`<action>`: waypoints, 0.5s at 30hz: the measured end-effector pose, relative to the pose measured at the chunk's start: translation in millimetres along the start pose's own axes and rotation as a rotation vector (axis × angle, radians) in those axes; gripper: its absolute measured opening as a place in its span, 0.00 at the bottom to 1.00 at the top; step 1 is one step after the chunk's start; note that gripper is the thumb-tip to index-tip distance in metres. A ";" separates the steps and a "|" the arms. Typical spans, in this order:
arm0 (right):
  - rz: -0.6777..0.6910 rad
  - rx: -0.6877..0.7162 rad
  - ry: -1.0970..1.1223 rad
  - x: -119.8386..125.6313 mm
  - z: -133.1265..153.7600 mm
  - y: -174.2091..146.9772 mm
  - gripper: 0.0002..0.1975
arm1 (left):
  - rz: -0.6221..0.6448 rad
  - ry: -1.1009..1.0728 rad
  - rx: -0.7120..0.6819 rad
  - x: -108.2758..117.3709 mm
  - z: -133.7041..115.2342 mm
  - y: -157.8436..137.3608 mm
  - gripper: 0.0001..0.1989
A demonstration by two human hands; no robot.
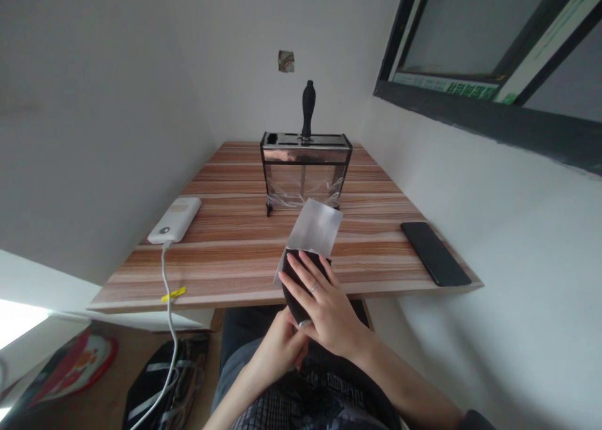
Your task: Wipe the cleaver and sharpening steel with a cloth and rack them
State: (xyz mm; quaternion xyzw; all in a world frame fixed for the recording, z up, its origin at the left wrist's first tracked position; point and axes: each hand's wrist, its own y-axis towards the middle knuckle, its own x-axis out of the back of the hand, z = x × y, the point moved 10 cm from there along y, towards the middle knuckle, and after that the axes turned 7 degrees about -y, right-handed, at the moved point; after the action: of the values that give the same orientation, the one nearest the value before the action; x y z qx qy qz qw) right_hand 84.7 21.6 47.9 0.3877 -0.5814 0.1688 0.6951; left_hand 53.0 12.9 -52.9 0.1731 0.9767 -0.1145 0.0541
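Observation:
Over the table's front edge I hold a flat black thing, whose exact kind I cannot make out. Its far end meets a translucent plastic sleeve, which reaches over the tabletop. My right hand wears a ring and lies across the black thing's upper face, fingers laid along it and gripping it from above. Beneath its near end, my left hand is closed with the fingers curled; it pinches the bottom end, and its fingertips are partly hidden by the right hand.
On the wood-grain table stands a clear-sided box with a black upright handle. A white power bank with a cable lies left, near a yellow strip. A black phone lies right. Walls flank both sides.

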 end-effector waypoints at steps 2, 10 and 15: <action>0.012 -0.009 -0.006 -2.9 -0.2 0.4 0.35 | -0.006 0.025 -0.001 0.9 1.0 0.8 0.02; -0.018 -0.080 -0.102 -6.9 -8.6 5.3 0.35 | -0.055 0.168 -0.019 8.3 4.4 2.5 0.04; -0.077 -0.165 -0.154 0.5 -25.6 13.7 0.33 | -0.020 0.179 0.002 5.1 0.3 0.4 0.13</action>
State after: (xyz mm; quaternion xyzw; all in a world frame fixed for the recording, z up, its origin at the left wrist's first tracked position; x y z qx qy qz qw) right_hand 92.8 49.1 52.5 0.3631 -0.6299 0.0634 0.6837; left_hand 48.4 14.9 -54.1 0.1730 0.9792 -0.1001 -0.0347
